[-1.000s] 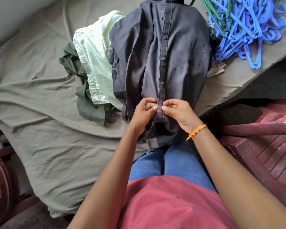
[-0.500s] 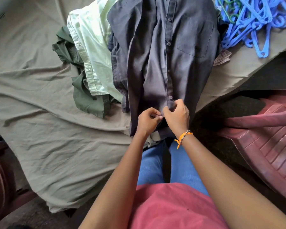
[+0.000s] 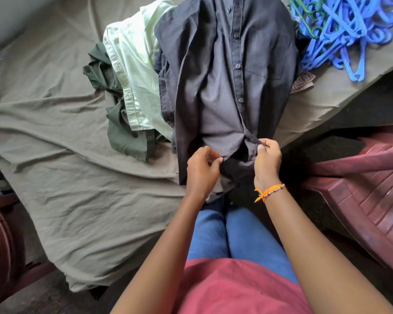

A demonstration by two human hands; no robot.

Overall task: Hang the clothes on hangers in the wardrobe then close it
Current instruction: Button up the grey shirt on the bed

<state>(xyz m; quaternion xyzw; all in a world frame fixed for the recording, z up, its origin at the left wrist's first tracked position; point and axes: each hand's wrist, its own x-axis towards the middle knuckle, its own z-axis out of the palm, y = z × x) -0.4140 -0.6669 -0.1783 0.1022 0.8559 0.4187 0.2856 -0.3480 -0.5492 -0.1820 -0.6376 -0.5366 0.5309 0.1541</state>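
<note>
A dark grey button-up shirt (image 3: pixel 227 71) lies front-up on top of the clothes pile on the bed, buttoned down most of its placket. My left hand (image 3: pixel 202 171) pinches the left front edge at the hem, with a button at its fingertips. My right hand (image 3: pixel 267 158), with an orange bracelet at the wrist, pinches the right front edge; the two edges are spread a little apart at the bottom. A tangle of blue hangers (image 3: pixel 347 28) with a green one among them lies at the top right. The wardrobe is out of view.
A pale green shirt (image 3: pixel 136 64) and a dark green garment (image 3: pixel 120 130) lie left of the grey shirt on the olive bedsheet (image 3: pixel 61 177). A maroon plastic chair (image 3: pixel 368 189) stands at the right, and dark wooden furniture (image 3: pixel 0 241) at the lower left.
My hands have moved down the placket from a middle button to the hem. They have drawn apart, each now holding one front edge.
</note>
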